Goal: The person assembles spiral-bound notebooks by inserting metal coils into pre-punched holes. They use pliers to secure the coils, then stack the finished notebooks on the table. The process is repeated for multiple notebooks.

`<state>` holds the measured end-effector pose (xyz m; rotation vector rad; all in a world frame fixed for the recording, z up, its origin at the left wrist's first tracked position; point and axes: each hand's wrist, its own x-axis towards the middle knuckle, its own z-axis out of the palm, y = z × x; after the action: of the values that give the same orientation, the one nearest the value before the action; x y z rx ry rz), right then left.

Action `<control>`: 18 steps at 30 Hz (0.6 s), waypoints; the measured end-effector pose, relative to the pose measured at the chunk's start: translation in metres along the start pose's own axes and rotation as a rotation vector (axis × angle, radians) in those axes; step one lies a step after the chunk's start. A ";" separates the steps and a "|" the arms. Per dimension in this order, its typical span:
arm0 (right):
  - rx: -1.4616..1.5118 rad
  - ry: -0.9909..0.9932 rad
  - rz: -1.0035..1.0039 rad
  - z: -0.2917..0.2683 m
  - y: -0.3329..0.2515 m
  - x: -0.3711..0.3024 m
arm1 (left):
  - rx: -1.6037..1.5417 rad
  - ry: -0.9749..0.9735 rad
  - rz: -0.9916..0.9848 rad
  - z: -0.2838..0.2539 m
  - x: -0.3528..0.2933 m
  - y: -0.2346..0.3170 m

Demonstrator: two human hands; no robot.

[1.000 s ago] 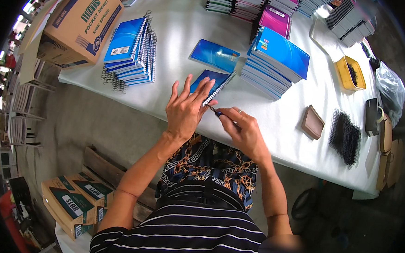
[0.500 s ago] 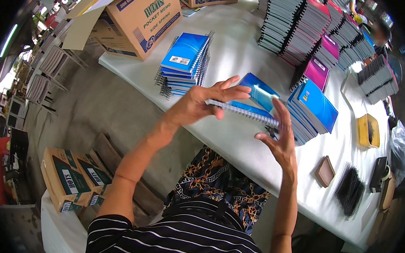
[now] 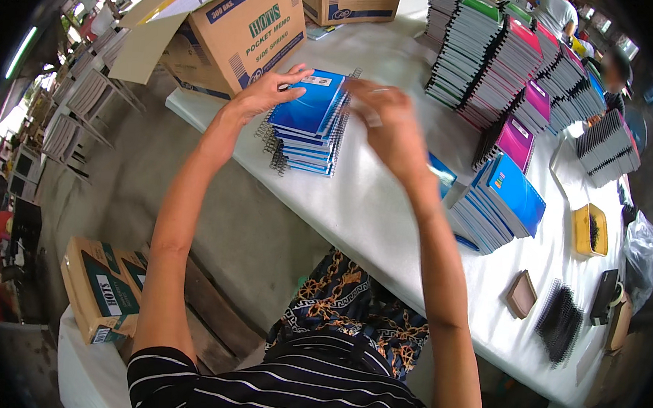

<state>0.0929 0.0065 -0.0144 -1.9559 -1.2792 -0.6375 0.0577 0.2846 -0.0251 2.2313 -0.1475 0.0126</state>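
A stack of spiral-bound blue notebooks (image 3: 305,154) stands near the table's edge ahead of me. On top lies a blue notebook (image 3: 302,111) with a white label at its far end. My left hand (image 3: 267,92) is at this notebook's far left corner, fingers stretched and apart over the cover. On the other side, my right hand (image 3: 384,121) is beside the spiral edge; motion blurs its fingers, so its grip is unclear. Right of it, a second stack of blue notebooks (image 3: 503,196) leans on the table. Another blue notebook (image 3: 440,173) is partly hidden by my right forearm.
An open cardboard box (image 3: 239,38) stands beyond the left stack. Tall notebook piles (image 3: 463,51) fill the far right. Nearer are a yellow tray (image 3: 589,229), a brown tray (image 3: 521,294) and black spiral coils (image 3: 560,323). Brown packages (image 3: 104,291) lie at lower left.
Both hands have moved left and away from me, from the middle of the table to the left stack. The spiral notebook at my hands is now on that stack.
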 end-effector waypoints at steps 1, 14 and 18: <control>0.012 0.022 0.114 -0.009 0.028 -0.009 | -0.040 0.025 -0.011 0.004 -0.001 0.000; -0.227 -0.514 0.943 -0.014 0.111 -0.111 | 0.328 0.542 0.426 0.079 -0.042 0.104; 0.215 -0.516 1.096 -0.036 0.094 -0.097 | 0.093 0.447 0.424 0.130 -0.063 0.118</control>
<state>0.1403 -0.1018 -0.0885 -2.2970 -0.3210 0.5454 -0.0234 0.1167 -0.0170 2.1900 -0.3750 0.7535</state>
